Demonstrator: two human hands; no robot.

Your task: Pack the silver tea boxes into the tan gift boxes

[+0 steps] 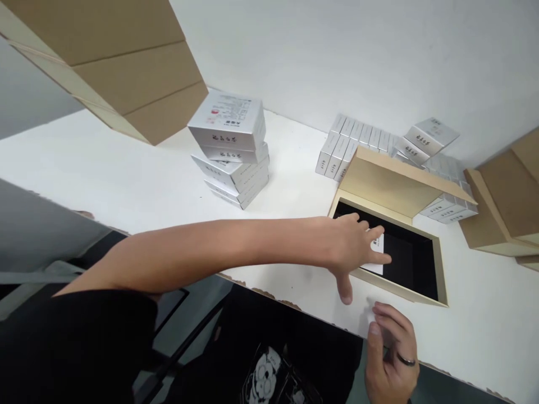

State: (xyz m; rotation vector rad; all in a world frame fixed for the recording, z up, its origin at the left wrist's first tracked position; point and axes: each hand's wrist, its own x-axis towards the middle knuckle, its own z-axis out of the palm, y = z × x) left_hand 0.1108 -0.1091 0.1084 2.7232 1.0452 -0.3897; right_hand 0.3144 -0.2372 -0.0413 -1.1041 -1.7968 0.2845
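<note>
My left hand (pixel 356 244) reaches across the table with its fingers spread over an open cardboard gift box (pixel 440 275). Under its fingers, inside the black-lined left part of that box, lies a white small box (pixel 378 252), mostly hidden by the hand. The gift box's lid (pixel 391 182) stands raised at the back. Near the table's front edge is my right hand (pixel 393 350), palm turned inward, fingers loosely curled and thumb apart from them. A dark ring sits on one finger. Nothing can be made out in its grasp.
An uneven stack of white boxes (pixel 233 151) stands left of centre. Several more white boxes (pixel 357 140) are rowed and piled behind the lid. Large brown boxes rise at the back left (pixel 138 73) and far right (pixel 505 196). The table's front edge (pixel 278 300) is chipped.
</note>
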